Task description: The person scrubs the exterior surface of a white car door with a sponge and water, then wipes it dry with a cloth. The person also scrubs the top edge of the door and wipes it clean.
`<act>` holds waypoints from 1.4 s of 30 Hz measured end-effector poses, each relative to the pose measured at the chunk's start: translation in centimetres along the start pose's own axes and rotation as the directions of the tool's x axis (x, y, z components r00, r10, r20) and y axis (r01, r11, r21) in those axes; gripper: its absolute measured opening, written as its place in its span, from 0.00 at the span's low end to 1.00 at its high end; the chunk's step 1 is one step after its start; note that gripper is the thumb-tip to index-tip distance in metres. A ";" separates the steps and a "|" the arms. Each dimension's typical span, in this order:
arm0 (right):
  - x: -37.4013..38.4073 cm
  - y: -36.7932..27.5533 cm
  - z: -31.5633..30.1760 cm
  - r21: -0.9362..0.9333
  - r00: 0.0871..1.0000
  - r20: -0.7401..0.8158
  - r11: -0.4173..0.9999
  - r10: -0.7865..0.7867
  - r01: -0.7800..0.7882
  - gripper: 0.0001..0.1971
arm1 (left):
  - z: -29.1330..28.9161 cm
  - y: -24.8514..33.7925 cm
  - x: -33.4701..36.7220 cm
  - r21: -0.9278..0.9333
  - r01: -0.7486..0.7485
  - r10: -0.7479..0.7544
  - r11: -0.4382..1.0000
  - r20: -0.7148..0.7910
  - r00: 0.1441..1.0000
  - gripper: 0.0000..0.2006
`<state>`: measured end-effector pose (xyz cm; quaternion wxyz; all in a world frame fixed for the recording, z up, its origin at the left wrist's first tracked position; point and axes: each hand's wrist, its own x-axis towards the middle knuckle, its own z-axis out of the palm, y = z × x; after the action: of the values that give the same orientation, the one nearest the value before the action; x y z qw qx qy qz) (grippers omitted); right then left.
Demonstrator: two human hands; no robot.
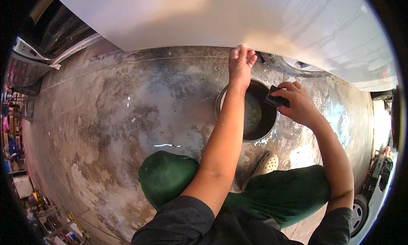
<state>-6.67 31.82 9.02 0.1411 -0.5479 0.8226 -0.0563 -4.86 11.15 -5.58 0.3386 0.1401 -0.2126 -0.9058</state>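
My left hand (241, 66) reaches up to the lower edge of a large, glossy white car body panel (191, 19). Its fingers are loosely curled and apart, with nothing in them; the fingertips look slightly blurred, and I cannot tell whether they touch the edge. A small dark rectangular block (278, 99), like a sanding block, is gripped between the thumb and fingers of my right hand (296, 102). That hand is over the right rim of a round dark bucket (272, 123) holding murky water. My left forearm covers part of the bucket's left side.
Under the white panel a car wheel (297, 67) shows. The wet, stained concrete floor (106, 117) spreads around me. A dark vehicle (55, 32) stands at the far left, shelves of clutter (15, 134) at the left edge, another car (374, 189) at the right. My beige clog (267, 163) is near the bucket.
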 end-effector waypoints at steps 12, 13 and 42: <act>2.4 -0.1 1.5 0.090 0.992 0.099 0.994 -0.074 0.065 0.22 | -5.8 8.3 1.4 0.411 -0.191 0.183 0.891 0.060 0.981 0.08; 2.7 -0.4 1.4 0.109 0.991 0.112 0.993 -0.067 0.055 0.23 | -6.2 9.2 1.5 0.409 -0.201 0.203 0.890 0.038 0.978 0.08; 6.4 -1.3 5.6 0.173 0.925 0.363 0.983 -0.115 0.054 0.24 | -7.5 19.1 3.2 0.258 -0.566 0.621 0.783 -0.308 0.720 0.38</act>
<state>-6.18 25.78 2.88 0.3351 -0.5705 0.7495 -0.0237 6.36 -6.23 -3.31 0.6344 0.2597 -0.2427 -0.6865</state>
